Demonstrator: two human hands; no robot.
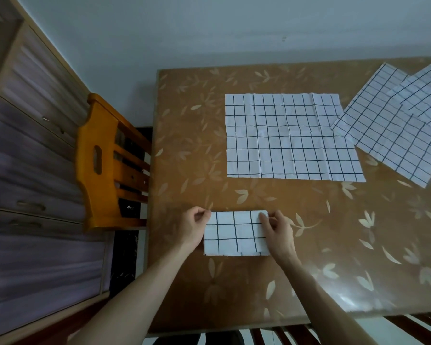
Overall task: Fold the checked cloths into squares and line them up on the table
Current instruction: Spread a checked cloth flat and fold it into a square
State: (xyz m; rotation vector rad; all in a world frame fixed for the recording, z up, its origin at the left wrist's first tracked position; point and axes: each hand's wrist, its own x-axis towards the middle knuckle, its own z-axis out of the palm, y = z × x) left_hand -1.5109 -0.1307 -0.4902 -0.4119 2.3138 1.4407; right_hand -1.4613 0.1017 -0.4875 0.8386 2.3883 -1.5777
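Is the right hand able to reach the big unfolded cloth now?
Probably yes: bare table lies between the unfolded cloth and the right hand, but that hand pinches the folded cloth, so it must let go first.

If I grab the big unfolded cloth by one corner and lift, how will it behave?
The unfolded cloth will probably hang limp: it lies flat with soft creases. It looks thin, so likely light. The table looks glossy, so the cloth may slide if dragged.
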